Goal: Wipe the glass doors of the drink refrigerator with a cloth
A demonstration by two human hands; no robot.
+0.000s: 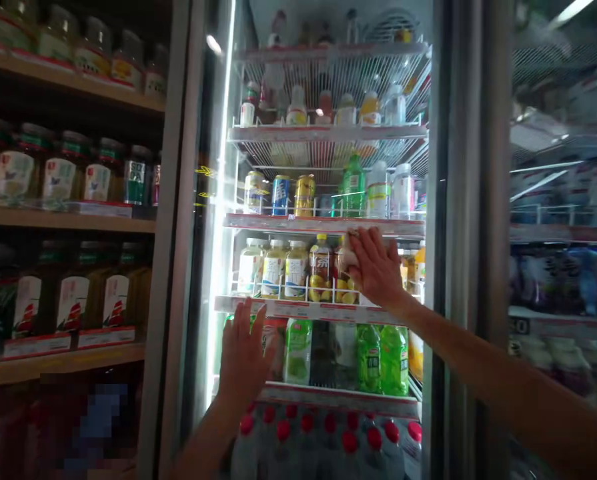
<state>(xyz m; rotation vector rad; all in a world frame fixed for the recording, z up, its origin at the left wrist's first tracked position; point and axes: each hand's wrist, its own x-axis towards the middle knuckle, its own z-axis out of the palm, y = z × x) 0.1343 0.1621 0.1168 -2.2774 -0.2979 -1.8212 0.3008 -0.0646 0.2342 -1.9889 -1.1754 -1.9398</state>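
Observation:
My right hand (377, 263) presses a pale, crumpled cloth (347, 257) flat against what looks like the glass door of a lit drinks cooler, in front of the row of tea bottles (321, 268). Much of the cloth is hidden under the fingers. Lower and to the left, my left hand (243, 353) is raised with its fingers stretched out and nothing in it. It seems to rest on the same glass, before the lower shelf with the green bottles (298, 351). Both forearms reach in from the bottom and right.
Inside the cooler, cans (281, 195) and bottles stand on wire shelves, with red-capped bottles (307, 433) at the bottom. A metal door frame (171, 240) borders it on the left. Beyond are wooden shelves (68, 217) of jars and bottles; another glass-fronted cooler (563, 233) stands right.

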